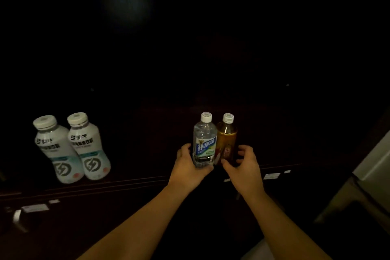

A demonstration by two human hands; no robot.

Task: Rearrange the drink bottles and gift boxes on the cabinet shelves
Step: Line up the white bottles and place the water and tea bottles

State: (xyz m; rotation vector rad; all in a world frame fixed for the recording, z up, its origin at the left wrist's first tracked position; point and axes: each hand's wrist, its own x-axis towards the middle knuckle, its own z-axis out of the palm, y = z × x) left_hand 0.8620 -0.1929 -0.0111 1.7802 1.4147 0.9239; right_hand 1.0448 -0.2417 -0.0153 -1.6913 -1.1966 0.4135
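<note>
While the cabinet interior is almost black, 4 bottles stand out on its dark shelf (135, 181). At centre, the water bottle (204, 140) is clear ribbed plastic with a white cap and a blue-and-white label bearing large white Chinese characters and a green strip. Touching its right side, the tea bottle (226, 139) is clear plastic filled with amber liquid, white-capped, with a dark reddish label too dim to read. The left hand (188, 167) wraps the lower part of the water bottle, fingers closed around it. The right hand (242, 164) cups the base of the tea bottle with fingers curled loosely; whether they grip it cannot be told. Well apart on the left, 2 white bottles (71, 148) stand side by side, opaque, wide-capped, printed with dark Chinese writing and a round lightning-bolt mark. Small white tags (271, 176) sit along the shelf's front edge
</note>
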